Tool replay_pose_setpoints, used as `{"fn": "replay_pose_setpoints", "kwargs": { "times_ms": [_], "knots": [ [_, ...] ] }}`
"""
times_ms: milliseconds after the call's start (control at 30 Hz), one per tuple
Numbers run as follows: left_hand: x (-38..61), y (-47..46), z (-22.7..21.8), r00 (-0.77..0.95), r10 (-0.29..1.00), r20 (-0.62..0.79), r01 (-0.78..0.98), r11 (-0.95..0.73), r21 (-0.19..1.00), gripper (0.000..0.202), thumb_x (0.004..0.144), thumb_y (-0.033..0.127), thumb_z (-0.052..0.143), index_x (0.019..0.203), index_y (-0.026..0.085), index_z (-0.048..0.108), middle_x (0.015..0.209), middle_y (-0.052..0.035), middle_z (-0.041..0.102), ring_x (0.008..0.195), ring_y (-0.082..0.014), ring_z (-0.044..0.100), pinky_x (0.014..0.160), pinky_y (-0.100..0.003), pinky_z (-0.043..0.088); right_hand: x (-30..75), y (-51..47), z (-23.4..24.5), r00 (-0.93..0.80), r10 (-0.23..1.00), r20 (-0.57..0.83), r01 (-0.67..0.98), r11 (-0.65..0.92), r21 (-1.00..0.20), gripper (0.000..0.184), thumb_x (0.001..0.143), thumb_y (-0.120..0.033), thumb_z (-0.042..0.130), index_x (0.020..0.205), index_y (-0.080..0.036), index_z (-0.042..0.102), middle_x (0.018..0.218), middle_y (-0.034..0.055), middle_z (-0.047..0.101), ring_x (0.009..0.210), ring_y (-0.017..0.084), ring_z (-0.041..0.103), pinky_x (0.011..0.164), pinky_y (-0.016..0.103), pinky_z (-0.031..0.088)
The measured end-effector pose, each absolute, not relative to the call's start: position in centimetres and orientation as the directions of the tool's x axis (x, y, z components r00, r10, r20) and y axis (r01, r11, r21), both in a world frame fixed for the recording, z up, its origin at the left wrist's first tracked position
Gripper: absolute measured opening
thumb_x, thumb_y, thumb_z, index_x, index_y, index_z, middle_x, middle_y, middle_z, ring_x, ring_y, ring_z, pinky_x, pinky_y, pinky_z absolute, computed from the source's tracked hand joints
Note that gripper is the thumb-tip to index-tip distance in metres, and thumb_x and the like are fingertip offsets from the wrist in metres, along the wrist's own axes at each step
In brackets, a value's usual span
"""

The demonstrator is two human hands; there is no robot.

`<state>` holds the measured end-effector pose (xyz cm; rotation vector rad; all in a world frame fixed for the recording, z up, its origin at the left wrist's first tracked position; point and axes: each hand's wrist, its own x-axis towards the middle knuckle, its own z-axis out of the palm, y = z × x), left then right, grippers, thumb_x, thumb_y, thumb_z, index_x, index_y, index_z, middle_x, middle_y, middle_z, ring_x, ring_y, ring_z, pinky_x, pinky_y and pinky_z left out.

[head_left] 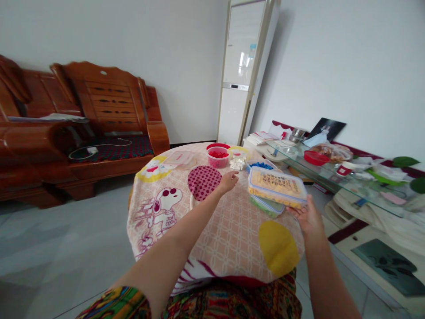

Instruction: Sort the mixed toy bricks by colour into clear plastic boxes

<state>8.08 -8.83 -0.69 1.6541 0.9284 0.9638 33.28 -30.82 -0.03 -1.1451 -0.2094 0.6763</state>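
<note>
My left hand [228, 181] reaches out over the round table [172, 221], fingers loosely curled, near a pile of small white pieces [237, 162]; nothing shows in it. My right hand [308, 217] grips the near edge of a lidded clear box of yellow pieces [277, 186], which sits stacked on a box of green pieces [265, 206]. Behind lie an open tub of red pieces [218, 157], a red lid [218, 145] and a tub of blue pieces [260, 165]. A clear lid [179, 158] rests further left.
A patterned cloth with cartoon dog prints covers the table. A wooden sofa [83, 115] stands at the left, a tall white air conditioner [244, 71] at the back, and a cluttered glass shelf [332, 173] close on the right. Grey tiled floor lies at the left.
</note>
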Motion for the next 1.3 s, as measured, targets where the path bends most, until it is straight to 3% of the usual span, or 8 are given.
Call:
{"fn": "replay_pose_setpoints", "kwargs": {
  "times_ms": [200, 400, 600, 867, 1133, 1300],
  "knots": [
    [13.5, -4.8, 0.5, 0.633, 0.740, 0.228, 0.046, -0.330, 0.943, 0.044, 0.087, 0.022, 0.058, 0.129, 0.016, 0.068, 0.087, -0.0056, 0.073, 0.072, -0.0156, 0.063, 0.074, -0.029, 0.052, 33.8, -32.7, -1.5, 0.810, 0.550, -0.203, -0.403, 0.270, -0.874, 0.051, 0.097, -0.063, 0.041, 0.108, -0.018, 0.062, 0.095, 0.0115, 0.074, 0.082, 0.021, 0.075, 0.071, 0.036, 0.065],
    [16.1, -3.0, 1.1, 0.724, 0.628, 0.287, 0.058, -0.471, 0.880, 0.016, 0.078, 0.015, 0.071, 0.091, 0.013, 0.079, 0.084, -0.0104, 0.076, 0.091, -0.0284, 0.065, 0.087, -0.037, 0.049, 32.3, -33.7, -2.1, 0.796, 0.529, -0.294, -0.470, 0.234, -0.851, 0.043, 0.101, -0.053, 0.032, 0.102, -0.022, 0.062, 0.090, 0.0089, 0.074, 0.082, 0.020, 0.076, 0.074, 0.036, 0.063],
    [17.2, -2.8, 1.2, 0.691, 0.638, 0.340, 0.256, -0.656, 0.710, 0.012, 0.079, 0.015, 0.070, 0.086, 0.011, 0.078, 0.098, -0.0155, 0.077, 0.098, -0.0333, 0.067, 0.088, -0.039, 0.047, 30.3, -33.4, -3.2, 0.762, 0.564, -0.317, -0.517, 0.238, -0.822, 0.035, 0.101, -0.046, 0.039, 0.096, -0.021, 0.064, 0.089, 0.0078, 0.077, 0.083, 0.019, 0.076, 0.075, 0.033, 0.061],
    [18.3, -2.0, 2.3, 0.643, 0.669, 0.372, 0.411, -0.712, 0.569, 0.013, 0.077, 0.020, 0.067, 0.086, 0.014, 0.074, 0.084, -0.0074, 0.075, 0.085, -0.0240, 0.068, 0.079, -0.032, 0.049, 29.3, -33.2, -4.4, 0.743, 0.604, -0.288, -0.517, 0.244, -0.821, 0.032, 0.096, -0.044, 0.047, 0.098, -0.019, 0.067, 0.088, 0.0092, 0.078, 0.084, 0.022, 0.075, 0.076, 0.037, 0.061],
    [18.0, -1.9, 4.6, 0.596, 0.688, 0.415, 0.392, -0.700, 0.597, 0.014, 0.081, 0.017, 0.062, 0.092, 0.016, 0.070, 0.084, -0.0042, 0.074, 0.081, -0.0188, 0.066, 0.080, -0.028, 0.048, 28.9, -33.2, -4.5, 0.757, 0.602, -0.253, -0.487, 0.263, -0.833, 0.028, 0.092, -0.043, 0.054, 0.097, -0.018, 0.067, 0.085, 0.0088, 0.078, 0.081, 0.021, 0.075, 0.074, 0.036, 0.061],
    [17.2, -1.7, 5.9, 0.605, 0.694, 0.390, 0.342, -0.668, 0.661, 0.014, 0.080, 0.017, 0.062, 0.092, 0.015, 0.069, 0.073, -0.0009, 0.069, 0.070, -0.0156, 0.062, 0.074, -0.027, 0.048, 28.6, -33.1, -4.4, 0.770, 0.586, -0.251, -0.476, 0.266, -0.838, 0.023, 0.085, -0.037, 0.062, 0.096, -0.018, 0.066, 0.080, 0.0075, 0.078, 0.074, 0.020, 0.075, 0.070, 0.033, 0.061]
  ]
}}
